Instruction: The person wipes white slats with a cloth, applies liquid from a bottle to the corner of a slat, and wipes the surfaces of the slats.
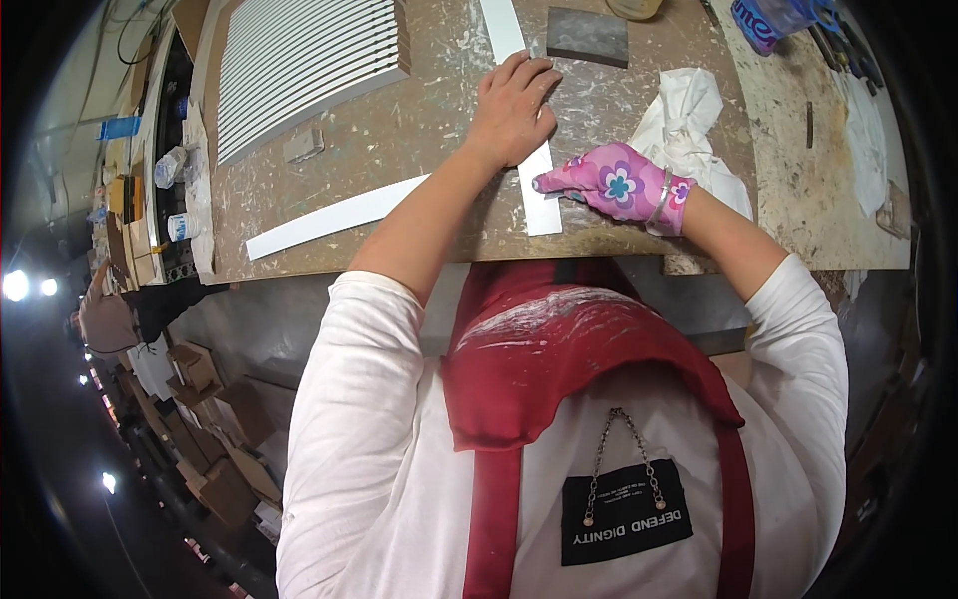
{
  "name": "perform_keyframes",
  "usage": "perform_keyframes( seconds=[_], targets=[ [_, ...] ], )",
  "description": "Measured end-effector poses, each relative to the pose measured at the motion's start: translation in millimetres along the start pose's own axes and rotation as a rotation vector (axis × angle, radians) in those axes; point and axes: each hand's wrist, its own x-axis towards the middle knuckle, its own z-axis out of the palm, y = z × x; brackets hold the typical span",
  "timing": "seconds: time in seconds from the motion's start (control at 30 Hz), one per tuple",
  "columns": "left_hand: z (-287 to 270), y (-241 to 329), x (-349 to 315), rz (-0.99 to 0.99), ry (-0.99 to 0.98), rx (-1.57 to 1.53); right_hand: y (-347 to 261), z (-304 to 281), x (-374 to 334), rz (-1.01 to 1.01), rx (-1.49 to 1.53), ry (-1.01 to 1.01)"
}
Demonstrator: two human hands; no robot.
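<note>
Rested left hand point(509, 118) with fingers outspread on white strip point(542, 212), lengthwise away from red apron point(579, 349); overlapped near end with gloved right hand point(621, 185); could not tell right grip's closure.

The upright white strip point(543, 210) is covered at its middle by the left hand point(511, 115) and cut off at its far end by the upper edge, while to its left one end of a slanting white strip point(334, 219) is hidden by the left forearm point(424, 218). Left of the upright white strip, the slatted panel point(309, 70) is also cropped by the upper edge; to its right, the palm side of the gloved right hand point(617, 184) is concealed, and the white cloth point(689, 105) is partly covered.
</note>
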Motion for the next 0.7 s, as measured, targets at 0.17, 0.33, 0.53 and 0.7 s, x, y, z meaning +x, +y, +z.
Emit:
perform_keyframes(
  seconds=[0.17,0.33,0.53,0.7],
  targets=[
    [-0.5,-2.2,-2.0,-0.003,0.000,-0.009,-10.8,18.1,-1.8,0.069,0.088,0.384],
    [0.0,-2.4,-1.5,-0.013,0.008,-0.020,-35.3,54.6,-15.3,0.278,0.228,0.485],
    [-2.4,-1.6,-1.5,-0.021,0.006,-0.044,-56.5,78.4,-16.3,0.432,0.158,0.576],
    [1.3,-3.1,-2.8,-0.007,0.026,-0.082,-74.2,89.2,-14.4,0.519,0.180,0.672]
  ],
)
